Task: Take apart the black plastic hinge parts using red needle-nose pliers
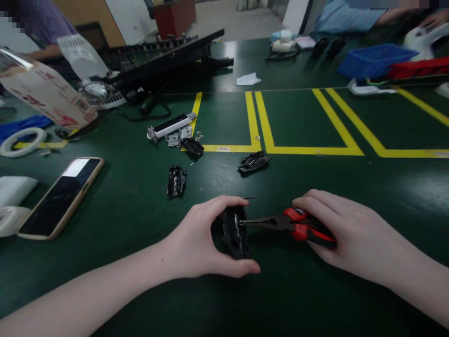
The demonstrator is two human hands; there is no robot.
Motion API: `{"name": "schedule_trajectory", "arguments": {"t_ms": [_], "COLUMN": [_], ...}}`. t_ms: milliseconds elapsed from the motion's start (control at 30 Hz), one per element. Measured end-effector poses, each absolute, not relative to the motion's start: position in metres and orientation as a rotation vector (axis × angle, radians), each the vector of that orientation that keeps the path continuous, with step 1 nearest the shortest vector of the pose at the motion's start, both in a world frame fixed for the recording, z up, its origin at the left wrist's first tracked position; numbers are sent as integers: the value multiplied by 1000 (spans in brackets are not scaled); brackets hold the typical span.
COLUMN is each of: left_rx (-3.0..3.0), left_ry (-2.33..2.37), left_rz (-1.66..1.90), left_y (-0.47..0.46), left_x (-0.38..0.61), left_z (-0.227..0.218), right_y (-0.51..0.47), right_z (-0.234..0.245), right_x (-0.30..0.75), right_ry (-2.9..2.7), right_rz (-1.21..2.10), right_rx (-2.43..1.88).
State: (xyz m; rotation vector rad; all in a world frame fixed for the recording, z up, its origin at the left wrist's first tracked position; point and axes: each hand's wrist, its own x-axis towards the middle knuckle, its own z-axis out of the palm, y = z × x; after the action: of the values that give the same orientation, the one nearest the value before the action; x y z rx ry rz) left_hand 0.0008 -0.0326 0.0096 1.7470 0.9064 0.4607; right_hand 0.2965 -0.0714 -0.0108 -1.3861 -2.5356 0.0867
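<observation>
My left hand (206,236) is curled round a small black plastic part (235,233) that stands on the green table near me. My right hand (345,231) grips the red-and-black handles of a pair of needle-nose pliers (280,223). The pliers' tips reach left into the black part. A thin pin (249,197) lies just beyond the part.
Three more black parts (176,180) (253,162) (192,146) lie farther out, by a metal bracket (171,125) and small screws. A phone (63,195) and tape roll (21,140) sit at left. Yellow lines (259,124) mark the table. Other people work at the far edge by a blue bin (372,58).
</observation>
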Motion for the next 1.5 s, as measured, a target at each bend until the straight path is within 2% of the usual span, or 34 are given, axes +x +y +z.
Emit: {"name": "schedule_trajectory", "arguments": {"t_ms": [167, 333, 800, 1500], "left_rx": [1764, 1777, 1972, 1905], "left_ry": [915, 965, 1012, 917], "left_rz": [413, 387, 434, 495], "left_y": [-33, -33, -32, -34], "left_x": [3, 3, 15, 10], "left_z": [12, 12, 7, -4], "right_y": [-73, -74, -75, -86], "right_z": [-16, -21, 5, 12], "right_x": [298, 298, 286, 287], "right_ry": [-2506, -2457, -2433, -2352], "right_rz": [45, 252, 183, 406], "right_rx": [-1398, -1516, -1646, -1747]}}
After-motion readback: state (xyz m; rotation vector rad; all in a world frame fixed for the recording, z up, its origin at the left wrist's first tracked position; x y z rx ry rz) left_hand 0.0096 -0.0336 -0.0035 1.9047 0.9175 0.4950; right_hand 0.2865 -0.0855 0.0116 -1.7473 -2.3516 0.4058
